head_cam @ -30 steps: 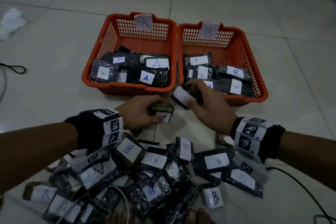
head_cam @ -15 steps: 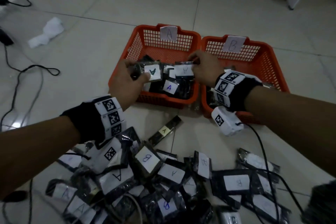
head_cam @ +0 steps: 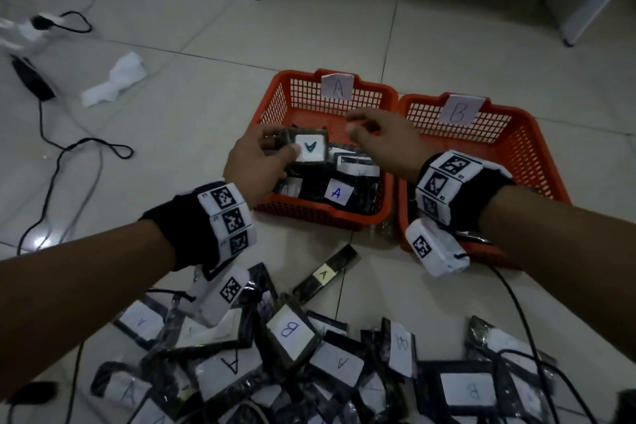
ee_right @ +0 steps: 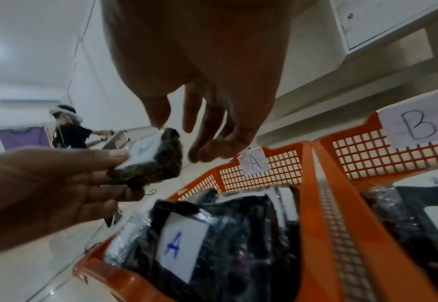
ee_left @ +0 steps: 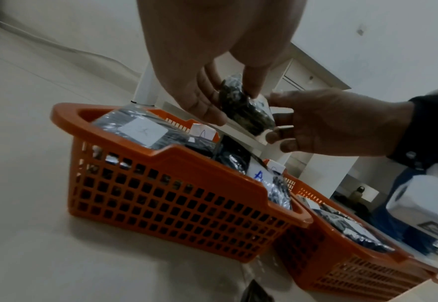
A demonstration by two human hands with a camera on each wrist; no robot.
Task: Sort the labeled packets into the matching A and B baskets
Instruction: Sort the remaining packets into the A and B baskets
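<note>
Head view: A packet held over basket A

Head view, from the left: black cables (head_cam: 55, 162) loop across the tiled floor (head_cam: 172, 31), with a crumpled white cloth (head_cam: 115, 77) near them. Further right, the left hand (head_cam: 256, 162) pinches a small dark packet (head_cam: 308, 148) between thumb and fingers. Its white label, marked A, faces up, and it hangs above the front-left part of basket A (head_cam: 272, 107). Both wrists wear black bands with white marker blocks.

The right hand (head_cam: 382, 141) hovers just right of the packet, over the same basket, fingers loosely curled and holding nothing. In the right wrist view its fingertips (ee_right: 199, 153) sit close to the packet (ee_right: 153, 161) without a grip on it. In the left wrist view the left hand (ee_left: 207, 61) has the packet (ee_left: 243, 108) between thumb and fingers, and the right hand (ee_left: 323, 122) reaches in beside it; whether it touches I cannot tell.

Basket A already holds several dark packets with A labels. Touching its right side stands basket B (head_cam: 537, 148), also orange, a B card on its back wall; the right forearm hides most of its contents.

On the floor in front of the baskets lies a heap of unsorted packets (head_cam: 309, 365), labels A and B mixed, with one slim A packet (head_cam: 323, 274) lying apart between heap and baskets.
</note>
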